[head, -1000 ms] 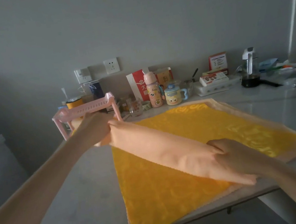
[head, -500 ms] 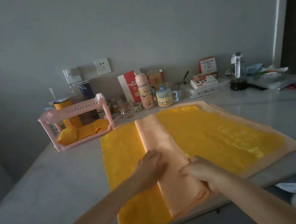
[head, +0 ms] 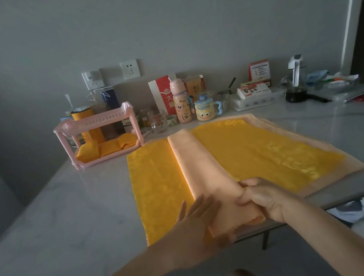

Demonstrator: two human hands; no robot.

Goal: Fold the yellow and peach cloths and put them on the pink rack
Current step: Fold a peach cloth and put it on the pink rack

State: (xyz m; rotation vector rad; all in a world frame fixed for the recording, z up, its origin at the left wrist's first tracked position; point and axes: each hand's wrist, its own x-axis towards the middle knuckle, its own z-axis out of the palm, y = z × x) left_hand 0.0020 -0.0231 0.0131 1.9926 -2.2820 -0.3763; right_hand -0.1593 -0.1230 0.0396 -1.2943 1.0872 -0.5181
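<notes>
Head view is showing my left hand (head: 196, 227) pressing flat-fingered on the folded peach cloth (head: 199, 166) and my right hand (head: 265, 198) pinching its edge, so I'm aiming for 1 straight crease.

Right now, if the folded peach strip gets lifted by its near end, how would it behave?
Probably floppy: the peach strip buckles into soft creases where the right hand pinches it. Likely light for its size, since its thin layers lie nearly flat. It may slide rather than stay put, as the yellow cloth beneath looks glossy.
</notes>
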